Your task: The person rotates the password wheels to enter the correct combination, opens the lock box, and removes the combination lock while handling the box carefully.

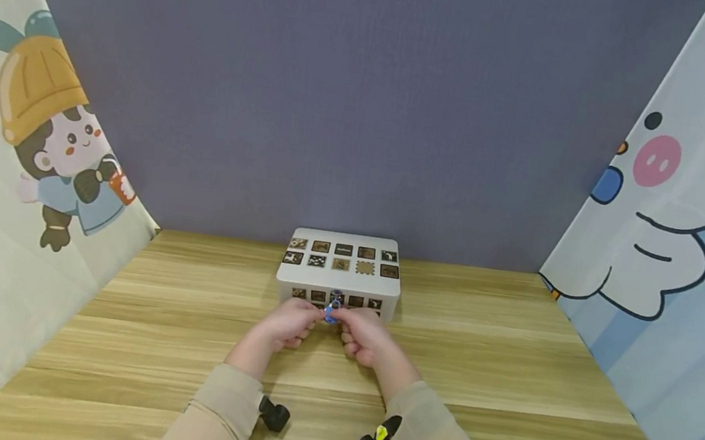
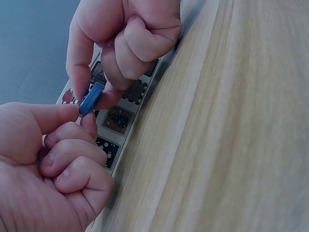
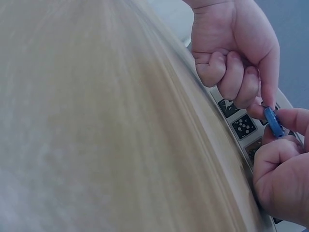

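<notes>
A small blue padlock (image 1: 331, 313) hangs at the metal latch (image 1: 336, 294) on the front of a white box (image 1: 337, 281) printed with small square pictures. My left hand (image 1: 290, 323) pinches one side of the padlock between thumb and forefinger. From the other side, my right hand (image 1: 368, 335) pinches it too. The left wrist view shows the blue padlock body (image 2: 91, 99) edge-on between both sets of fingertips, with the other fingers of each hand curled in. The box lid is down. Fingers cover part of the padlock and the box front.
The box stands on a wood-grain table (image 1: 475, 352), close to a grey-blue back wall (image 1: 367, 104). Cartoon-printed panels flank the table on the left (image 1: 43, 211) and right (image 1: 672, 252). A small black device sits at each sleeve cuff (image 1: 274, 414).
</notes>
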`<state>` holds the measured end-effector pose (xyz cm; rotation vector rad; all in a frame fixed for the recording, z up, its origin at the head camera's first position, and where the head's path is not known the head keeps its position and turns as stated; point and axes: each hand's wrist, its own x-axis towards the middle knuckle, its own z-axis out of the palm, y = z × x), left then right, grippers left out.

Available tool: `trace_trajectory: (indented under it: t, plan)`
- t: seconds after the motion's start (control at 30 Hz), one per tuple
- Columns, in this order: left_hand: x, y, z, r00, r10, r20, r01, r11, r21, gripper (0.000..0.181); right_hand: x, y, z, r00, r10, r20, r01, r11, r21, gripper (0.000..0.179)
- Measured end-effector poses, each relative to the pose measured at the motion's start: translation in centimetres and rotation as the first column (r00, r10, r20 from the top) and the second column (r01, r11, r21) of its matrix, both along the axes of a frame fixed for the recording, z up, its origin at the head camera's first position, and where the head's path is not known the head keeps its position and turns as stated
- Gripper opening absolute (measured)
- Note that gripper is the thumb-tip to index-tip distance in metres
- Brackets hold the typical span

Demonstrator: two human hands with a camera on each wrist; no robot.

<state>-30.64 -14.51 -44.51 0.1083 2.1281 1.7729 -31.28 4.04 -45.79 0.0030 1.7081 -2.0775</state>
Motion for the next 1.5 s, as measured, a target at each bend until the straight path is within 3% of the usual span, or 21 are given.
trace_trajectory:
  t: [1.03, 1.5]
  plan:
    - [0.13, 0.07, 0.27, 1.0, -0.019, -0.003, 0.019, 1.0, -0.004, 0.029, -0.07, -0.25, -0.08, 1.0, 0.017, -0.023, -0.016, 0.999, 0.048, 0.017]
    - [0.11, -0.03, 0.21, 1.0, -0.027, -0.004, 0.027, 1.0, 0.001, 0.03, 0.14, -0.15, 0.05, 0.999, 0.018, -0.033, -0.015, 0.997, 0.077, 0.027]
